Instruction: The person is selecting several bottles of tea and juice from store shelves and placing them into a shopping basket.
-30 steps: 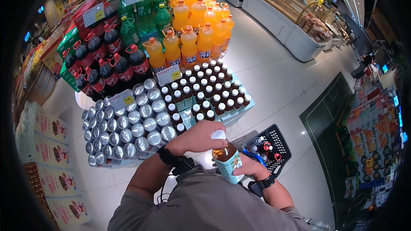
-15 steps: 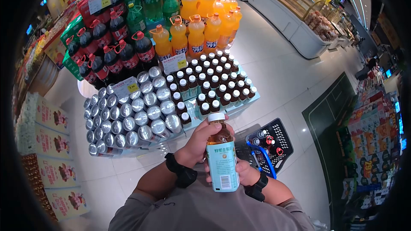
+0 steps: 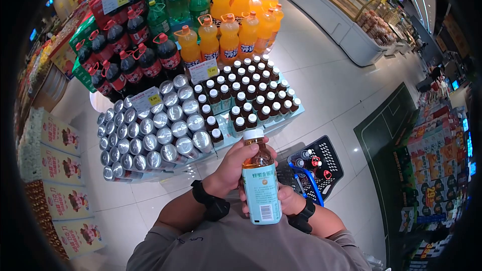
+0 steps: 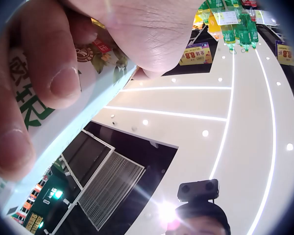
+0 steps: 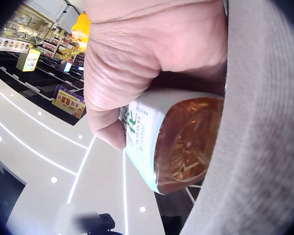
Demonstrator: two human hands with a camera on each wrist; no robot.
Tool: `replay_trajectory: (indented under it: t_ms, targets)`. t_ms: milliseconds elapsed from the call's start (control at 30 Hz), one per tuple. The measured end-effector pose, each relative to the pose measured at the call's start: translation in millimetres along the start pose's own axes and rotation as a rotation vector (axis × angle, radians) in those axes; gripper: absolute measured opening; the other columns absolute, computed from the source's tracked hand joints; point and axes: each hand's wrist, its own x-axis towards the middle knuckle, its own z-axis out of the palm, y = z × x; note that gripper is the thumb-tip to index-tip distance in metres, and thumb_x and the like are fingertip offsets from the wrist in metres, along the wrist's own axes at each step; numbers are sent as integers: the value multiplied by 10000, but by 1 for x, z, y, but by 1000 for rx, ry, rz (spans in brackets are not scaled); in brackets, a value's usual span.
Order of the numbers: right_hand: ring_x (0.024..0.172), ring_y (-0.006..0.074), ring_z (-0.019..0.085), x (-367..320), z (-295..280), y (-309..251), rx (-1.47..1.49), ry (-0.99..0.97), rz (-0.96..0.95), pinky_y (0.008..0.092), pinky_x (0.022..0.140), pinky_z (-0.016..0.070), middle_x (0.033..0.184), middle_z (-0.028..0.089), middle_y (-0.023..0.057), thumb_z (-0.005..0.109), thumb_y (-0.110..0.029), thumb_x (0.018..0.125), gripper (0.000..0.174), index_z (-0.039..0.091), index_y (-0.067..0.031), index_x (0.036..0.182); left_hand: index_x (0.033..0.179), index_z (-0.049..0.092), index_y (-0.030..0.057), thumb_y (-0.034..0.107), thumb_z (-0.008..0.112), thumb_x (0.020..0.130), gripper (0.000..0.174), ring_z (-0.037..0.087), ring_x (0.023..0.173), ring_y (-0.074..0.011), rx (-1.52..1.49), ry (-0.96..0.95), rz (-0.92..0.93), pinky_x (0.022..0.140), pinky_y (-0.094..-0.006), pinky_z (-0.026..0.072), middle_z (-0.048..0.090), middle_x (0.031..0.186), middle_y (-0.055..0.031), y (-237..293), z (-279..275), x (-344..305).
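Note:
A bottle of amber drink (image 3: 261, 190) with a pale-blue label and white cap stands nearly upright in front of the chest, its barcode side towards the head camera. My left hand (image 3: 236, 163) grips it around the neck and upper label, thumb just below the cap. Lower down, my right hand (image 3: 287, 199) holds the side of the bottle. In the left wrist view, fingers (image 4: 56, 81) curl over the label. The right wrist view shows the amber base of the bottle (image 5: 186, 142) below the palm, close to the grey shirt (image 5: 259, 122).
Ahead stand rows of white-capped bottles (image 3: 261, 99), with silver-topped cans (image 3: 163, 135) on their left. Large orange soda bottles (image 3: 228, 42) and cola bottles (image 3: 148, 62) rise behind. A dark shopping basket (image 3: 329, 158) with a blue handle and several bottles is at the right.
The left hand has come down from the cap to the bottle's neck. The bottle has turned from a tilt to nearly upright, its back label now showing. In the last half second little has moved.

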Motion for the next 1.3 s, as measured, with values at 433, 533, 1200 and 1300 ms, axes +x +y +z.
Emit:
replay_trajectory:
  t_ms: [433, 533, 1200, 1300]
  targets:
    - [1100, 373, 630, -4, 3, -10, -48, 46, -12, 464, 954, 518, 1247, 569, 159, 819, -319, 649, 903, 414, -26, 1401, 1288, 477, 33, 308, 516, 965, 426, 665, 1028, -335, 32, 15, -14, 862, -433, 568, 639, 1114, -198, -2, 3, 10]
    - [1131, 370, 623, -4, -2, -9, -14, 8, -18, 471, 989, 504, 1282, 553, 180, 817, -293, 664, 893, 407, -25, 1410, 1287, 478, 33, 307, 515, 966, 424, 666, 1028, -333, 37, 19, -19, 862, -433, 568, 641, 1107, -197, -2, 3, 11]
    - [1163, 367, 616, 3, -13, -9, 18, -54, -14, 470, 1017, 492, 1307, 546, 186, 813, -280, 662, 891, 408, -24, 1413, 1287, 439, 28, 253, 498, 984, 383, 654, 1000, -251, 50, 22, -31, 840, -358, 555, 618, 1118, -168, 5, 5, 11]
    - [1159, 360, 618, 4, -12, -9, 22, -61, -14, 462, 1012, 497, 1304, 545, 184, 810, -286, 668, 887, 408, -25, 1414, 1294, 454, 32, 267, 500, 975, 399, 654, 1023, -279, 87, 37, -27, 865, -382, 552, 620, 1119, -180, 5, 5, 10]
